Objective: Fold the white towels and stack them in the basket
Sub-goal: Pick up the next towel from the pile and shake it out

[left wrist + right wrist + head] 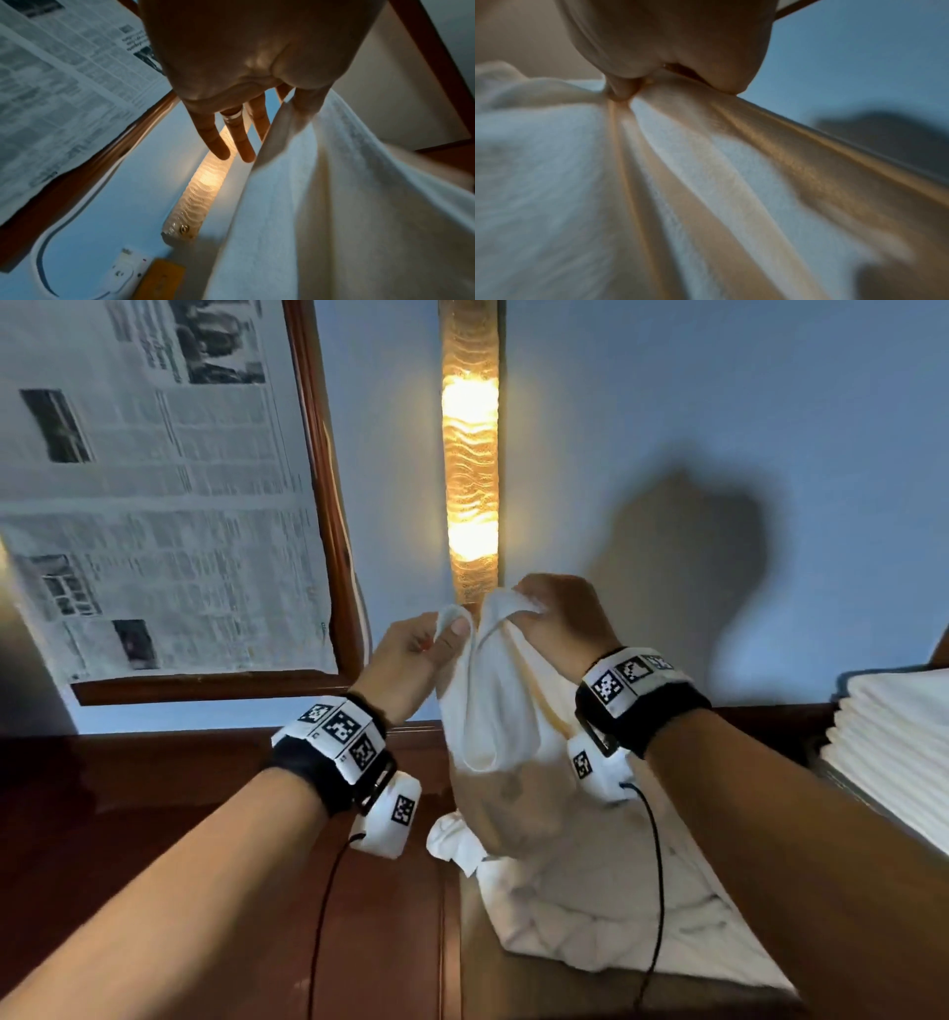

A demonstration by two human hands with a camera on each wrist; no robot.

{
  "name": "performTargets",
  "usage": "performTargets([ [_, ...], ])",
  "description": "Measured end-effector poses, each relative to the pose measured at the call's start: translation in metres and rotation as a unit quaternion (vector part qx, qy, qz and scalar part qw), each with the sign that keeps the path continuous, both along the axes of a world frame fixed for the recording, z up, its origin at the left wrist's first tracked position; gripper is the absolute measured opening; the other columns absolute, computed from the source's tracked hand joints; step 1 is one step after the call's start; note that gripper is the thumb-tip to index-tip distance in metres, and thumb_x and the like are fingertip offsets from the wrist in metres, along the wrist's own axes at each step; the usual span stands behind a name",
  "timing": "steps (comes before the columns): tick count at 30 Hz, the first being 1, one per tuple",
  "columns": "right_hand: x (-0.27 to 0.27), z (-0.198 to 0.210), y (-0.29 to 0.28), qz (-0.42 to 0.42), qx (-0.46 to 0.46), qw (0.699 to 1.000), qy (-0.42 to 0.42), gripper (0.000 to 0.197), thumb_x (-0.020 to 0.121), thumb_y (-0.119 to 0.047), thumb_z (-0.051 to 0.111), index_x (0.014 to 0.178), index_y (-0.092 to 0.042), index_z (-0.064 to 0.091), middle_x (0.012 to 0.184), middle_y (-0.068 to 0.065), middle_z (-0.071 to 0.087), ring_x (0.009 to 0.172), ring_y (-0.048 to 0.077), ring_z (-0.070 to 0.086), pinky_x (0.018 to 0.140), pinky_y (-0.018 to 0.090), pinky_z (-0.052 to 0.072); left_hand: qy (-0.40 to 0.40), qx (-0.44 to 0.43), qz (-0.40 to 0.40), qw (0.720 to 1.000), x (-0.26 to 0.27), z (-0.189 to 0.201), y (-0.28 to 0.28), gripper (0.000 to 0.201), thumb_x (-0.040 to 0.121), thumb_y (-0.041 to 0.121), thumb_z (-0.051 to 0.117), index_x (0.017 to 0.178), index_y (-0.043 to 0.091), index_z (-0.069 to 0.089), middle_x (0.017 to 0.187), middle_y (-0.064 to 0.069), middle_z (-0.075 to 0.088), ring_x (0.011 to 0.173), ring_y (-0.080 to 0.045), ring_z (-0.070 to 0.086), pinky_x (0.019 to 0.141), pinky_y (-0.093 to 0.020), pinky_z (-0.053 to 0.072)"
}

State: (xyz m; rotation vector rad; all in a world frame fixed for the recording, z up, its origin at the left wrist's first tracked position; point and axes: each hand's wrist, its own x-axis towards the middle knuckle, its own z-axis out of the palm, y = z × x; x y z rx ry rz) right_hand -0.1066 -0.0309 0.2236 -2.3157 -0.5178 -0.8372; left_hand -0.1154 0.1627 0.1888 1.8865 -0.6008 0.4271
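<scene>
Forearms fill the lower head view; we note banded wrists with marker tags. Above them our left hand (418, 649) pinches one top edge of a white towel (493, 726) between thumb and forefinger. Our right hand (560, 613) is closed in a fist on the bunched edge just beside it. We hold the towel up in front of the blue wall (719, 428) and the lit wall lamp (470, 469). Its lower end trails onto a rumpled pile of white cloth (606, 916) on the desk (154, 814). A stack of folded towels (893, 752) sits at far right; we cannot make out a basket around it. A newspaper-covered frame (154, 495) hangs at left.

Left wrist view: the left hand (244, 60) shows three fingers (213, 142) extended and free. The thumb side nips the towel (334, 203) at its hem. The cloth falls away in soft folds.

Right wrist view: the right hand (670, 46) is clamped on gathered fabric. Pleats of the towel (706, 182) radiate from the grip; the picture is blurred.

Judgement: the towel is light, limp and non-slippery and will not keep a shape unsupported. We would grip it at two adjacent corners along one hem. Spreading them apart should let it hang flat for the first fold.
</scene>
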Motion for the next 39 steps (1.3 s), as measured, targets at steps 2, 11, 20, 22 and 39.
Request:
performTargets([
  [2, -0.017, 0.008, 0.026, 0.009, -0.018, 1.000, -0.009, 0.018, 0.083, -0.022, 0.066, 0.067, -0.021, 0.059, 0.058, -0.011, 0.050, 0.065, 0.023, 0.049, 0.064, 0.026, 0.027, 0.002, -0.028, -0.042, 0.999, -0.007, -0.004, 0.004, 0.033, 0.105, 0.022, 0.051, 0.080, 0.006, 0.065, 0.065, 0.001, 0.065, 0.060, -0.016, 0.058, 0.059, -0.032, 0.045],
  [11, -0.076, -0.092, 0.055, -0.081, -0.014, 0.997, -0.009, 0.018, 0.093, -0.020, 0.066, 0.085, -0.004, 0.061, 0.070, 0.012, 0.062, 0.064, 0.033, 0.057, 0.061, 0.026, 0.028, 0.016, -0.041, -0.088, 0.995, -0.036, -0.010, 0.048, 0.036, 0.106, 0.027, 0.048, 0.072, 0.030, 0.060, 0.069, 0.008, 0.060, 0.067, -0.012, 0.055, 0.070, -0.033, 0.043],
  [20, -0.100, -0.168, 0.015, -0.241, 0.150, 0.934, 0.218, 0.026, 0.094, -0.005, 0.055, 0.074, -0.017, 0.066, 0.076, 0.003, 0.065, 0.082, 0.030, 0.061, 0.061, 0.026, 0.038, 0.077, -0.077, -0.032, 0.994, -0.048, -0.016, 0.129, 0.046, 0.107, 0.034, 0.046, 0.062, 0.026, 0.057, 0.061, 0.002, 0.054, 0.060, -0.018, 0.051, 0.065, -0.030, 0.039],
  [22, -0.090, -0.143, 0.034, -0.216, 0.199, 0.938, 0.186, 0.021, 0.095, -0.004, 0.051, 0.097, -0.010, 0.071, 0.095, 0.009, 0.069, 0.093, 0.028, 0.062, 0.074, 0.028, 0.042, 0.091, -0.099, -0.049, 0.990, -0.050, -0.022, 0.135, 0.041, 0.102, 0.037, 0.051, 0.063, 0.028, 0.061, 0.071, -0.009, 0.055, 0.070, -0.026, 0.050, 0.072, -0.038, 0.038],
  [39, -0.089, -0.032, 0.128, -0.013, -0.058, 0.995, -0.079, 0.020, 0.086, -0.022, 0.071, 0.088, -0.004, 0.065, 0.073, 0.012, 0.066, 0.065, 0.034, 0.060, 0.060, 0.032, 0.043, 0.034, -0.083, -0.007, 0.996, -0.063, 0.012, 0.109, 0.063, 0.099, 0.059, 0.046, 0.076, 0.000, 0.048, 0.066, -0.010, 0.045, 0.056, -0.019, 0.041, 0.057, -0.030, 0.033],
])
